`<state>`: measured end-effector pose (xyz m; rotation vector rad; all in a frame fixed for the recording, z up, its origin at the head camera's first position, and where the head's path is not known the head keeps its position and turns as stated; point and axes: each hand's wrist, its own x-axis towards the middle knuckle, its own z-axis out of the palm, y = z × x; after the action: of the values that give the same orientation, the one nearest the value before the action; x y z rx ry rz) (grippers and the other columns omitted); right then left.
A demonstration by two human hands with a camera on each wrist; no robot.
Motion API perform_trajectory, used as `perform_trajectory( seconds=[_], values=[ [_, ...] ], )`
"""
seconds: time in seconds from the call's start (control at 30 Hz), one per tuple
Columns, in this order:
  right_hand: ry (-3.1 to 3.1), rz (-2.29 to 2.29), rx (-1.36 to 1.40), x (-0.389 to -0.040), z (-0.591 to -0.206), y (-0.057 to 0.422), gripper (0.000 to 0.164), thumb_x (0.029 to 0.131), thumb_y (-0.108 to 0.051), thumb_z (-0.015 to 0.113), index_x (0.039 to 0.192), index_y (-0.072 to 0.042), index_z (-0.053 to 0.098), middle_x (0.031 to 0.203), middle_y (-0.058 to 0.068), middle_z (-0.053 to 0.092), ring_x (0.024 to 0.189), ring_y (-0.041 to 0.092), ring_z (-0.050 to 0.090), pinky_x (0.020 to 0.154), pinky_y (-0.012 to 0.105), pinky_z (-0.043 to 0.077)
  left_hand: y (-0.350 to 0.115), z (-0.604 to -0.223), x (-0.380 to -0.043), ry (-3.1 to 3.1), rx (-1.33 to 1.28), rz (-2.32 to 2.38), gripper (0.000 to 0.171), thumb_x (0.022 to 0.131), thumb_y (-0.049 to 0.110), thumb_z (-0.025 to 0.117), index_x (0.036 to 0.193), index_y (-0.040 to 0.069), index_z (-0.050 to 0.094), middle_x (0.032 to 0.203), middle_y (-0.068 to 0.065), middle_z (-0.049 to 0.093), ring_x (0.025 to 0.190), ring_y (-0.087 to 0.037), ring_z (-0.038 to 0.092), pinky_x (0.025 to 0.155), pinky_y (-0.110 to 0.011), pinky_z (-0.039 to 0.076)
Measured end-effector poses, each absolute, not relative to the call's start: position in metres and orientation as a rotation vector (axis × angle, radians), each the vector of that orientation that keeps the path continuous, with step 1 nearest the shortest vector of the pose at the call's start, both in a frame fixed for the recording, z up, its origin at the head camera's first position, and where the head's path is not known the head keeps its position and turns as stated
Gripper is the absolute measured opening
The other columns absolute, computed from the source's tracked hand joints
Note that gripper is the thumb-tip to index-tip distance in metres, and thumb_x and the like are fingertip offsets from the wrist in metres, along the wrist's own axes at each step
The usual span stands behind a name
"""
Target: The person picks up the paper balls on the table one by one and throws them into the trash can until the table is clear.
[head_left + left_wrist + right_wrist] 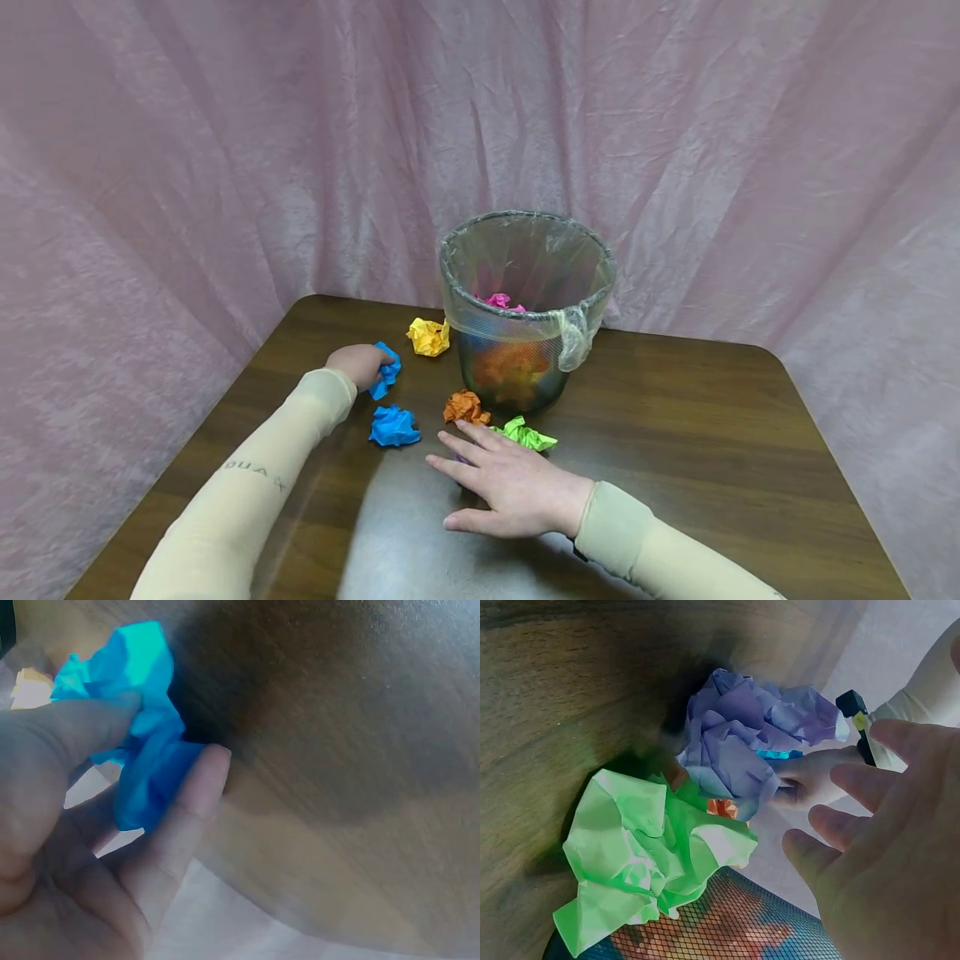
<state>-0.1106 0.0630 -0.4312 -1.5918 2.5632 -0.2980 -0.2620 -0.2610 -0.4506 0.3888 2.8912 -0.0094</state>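
Observation:
My left hand [358, 365] pinches a crumpled blue paper ball [146, 727] between thumb and fingers, at the left of the table. A second blue paper ball [393, 426] lies nearer to me. Fingers spread, my right hand [513, 483] hovers over a purple paper ball [731, 735], which it mostly hides in the head view. Beside that ball lies a green paper ball [652, 847]. An orange paper ball [466, 407] rests just beyond my right fingertips. Farther back sits a yellow paper ball [429, 337].
A mesh wastebasket [517, 367] lined with a clear bag stands at the table's back middle. Pink paper [501, 301] shows inside it, with orange and blue seen through the mesh. Behind the brown wooden table [697, 417] hangs a pink curtain [375, 150].

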Motion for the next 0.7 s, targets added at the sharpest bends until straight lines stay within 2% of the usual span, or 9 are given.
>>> perform_trajectory(
  seconds=[0.2,0.47,0.6,0.7],
  values=[
    [2.575,-0.293,-1.58,-0.108,-0.433,0.063,0.076,0.101,-0.072,0.03,0.163,-0.027,0.029,0.169,0.003,0.02,0.156,0.03,0.012,0.122,0.048,0.025,-0.26,-0.451,-0.258,2.982,0.4,0.069,0.029,0.095,0.001,0.062,0.113,0.014,0.08,0.108,-0.008,0.075,0.089,-0.025,0.067,0.082,-0.045,0.058],
    [2.561,-0.303,-1.54,-0.109,-0.435,0.064,0.078,0.1,-0.073,0.029,0.163,-0.028,0.028,0.17,0.002,0.017,0.156,0.031,0.011,0.122,0.049,0.023,-0.268,-0.457,-0.254,3.029,0.469,0.176,0.023,0.089,-0.005,0.063,0.092,0.011,0.08,0.084,-0.003,0.068,0.072,-0.023,0.054,0.072,-0.04,0.053],
    [2.581,-0.281,-1.552,-0.111,-0.436,0.065,0.079,0.1,-0.074,0.028,0.163,-0.026,0.03,0.17,0.003,0.018,0.156,0.032,0.013,0.122,0.048,0.022,-0.275,-0.462,-0.254,3.046,0.505,0.206,0.023,0.086,-0.007,0.063,0.087,0.01,0.078,0.08,-0.002,0.068,0.069,-0.021,0.053,0.071,-0.041,0.054],
    [2.587,-0.272,-1.563,-0.112,-0.437,0.064,0.079,0.1,-0.074,0.028,0.163,-0.026,0.03,0.17,0.004,0.018,0.155,0.032,0.014,0.123,0.048,0.022,-0.28,-0.464,-0.253,3.044,0.507,0.23,0.023,0.086,-0.007,0.064,0.091,0.009,0.079,0.085,-0.003,0.071,0.071,-0.02,0.056,0.075,-0.043,0.056]
  ],
)
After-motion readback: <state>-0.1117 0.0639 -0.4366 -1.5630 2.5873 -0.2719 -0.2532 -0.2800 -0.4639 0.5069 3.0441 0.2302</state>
